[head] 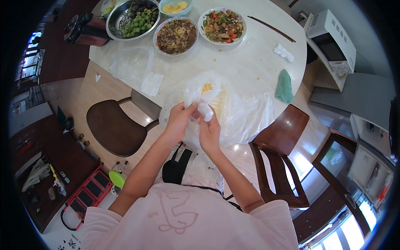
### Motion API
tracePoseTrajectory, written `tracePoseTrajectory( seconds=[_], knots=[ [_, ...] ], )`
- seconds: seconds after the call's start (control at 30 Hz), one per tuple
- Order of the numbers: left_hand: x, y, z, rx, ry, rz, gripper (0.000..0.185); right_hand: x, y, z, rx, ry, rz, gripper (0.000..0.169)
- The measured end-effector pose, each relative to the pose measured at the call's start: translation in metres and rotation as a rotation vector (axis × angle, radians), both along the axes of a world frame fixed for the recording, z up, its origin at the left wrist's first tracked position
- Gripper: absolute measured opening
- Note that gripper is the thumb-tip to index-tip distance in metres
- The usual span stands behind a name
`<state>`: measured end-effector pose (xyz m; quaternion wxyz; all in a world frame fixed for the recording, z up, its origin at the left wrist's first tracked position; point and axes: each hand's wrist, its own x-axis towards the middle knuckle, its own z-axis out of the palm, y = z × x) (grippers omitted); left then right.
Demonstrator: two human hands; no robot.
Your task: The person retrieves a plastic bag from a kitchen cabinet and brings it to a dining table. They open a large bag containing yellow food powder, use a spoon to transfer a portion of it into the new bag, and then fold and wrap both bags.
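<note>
At the table's near edge, a translucent plastic bag (254,114) lies spread out, and both my hands are at its gathered part. My left hand (177,122) pinches the film between thumb and fingers. Close beside it, my right hand (210,132) grips a bunched white wad (205,112), which looks like twisted bag film. Just beyond my fingers, yellow crumbly food (207,88) shows through or inside the bag. A pale yellowish mass, blurred by the plastic, sits to its right. My fingertips are partly hidden in the folds.
Farther back on the white table (187,67) are two plates of cooked food (176,36) (222,26), a steel bowl of grapes (137,23) and chopsticks (271,28). A green cloth (284,87) lies right, napkins (152,84) left. Chairs (117,128) (281,131) flank me.
</note>
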<state>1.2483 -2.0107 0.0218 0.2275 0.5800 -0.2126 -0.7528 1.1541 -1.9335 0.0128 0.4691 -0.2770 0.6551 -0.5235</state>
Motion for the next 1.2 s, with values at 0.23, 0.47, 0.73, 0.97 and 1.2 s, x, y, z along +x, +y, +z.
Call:
tracePoseTrajectory(
  seconds=[0.23,0.47,0.73,0.97,1.2],
  knots=[
    [-0.003,-0.026,0.004,0.15,0.023,-0.129,0.025,-0.009,-0.005,0.021,-0.1,0.477,0.299,0.053],
    [0.003,-0.047,0.0,0.229,0.089,-0.124,0.027,-0.026,0.045,0.006,-0.192,0.511,0.261,0.104],
    [-0.037,-0.022,0.017,0.226,0.212,0.162,0.025,-0.007,-0.012,-0.044,-0.06,0.746,0.013,0.078],
    [-0.015,-0.021,0.03,-0.003,0.057,0.011,0.029,0.004,-0.01,-0.106,-0.098,0.385,-0.02,0.043],
    [0.112,-0.077,-0.007,-0.683,-0.669,-0.053,0.021,-0.013,-0.008,-0.062,-0.262,0.898,0.033,0.036]
  ],
)
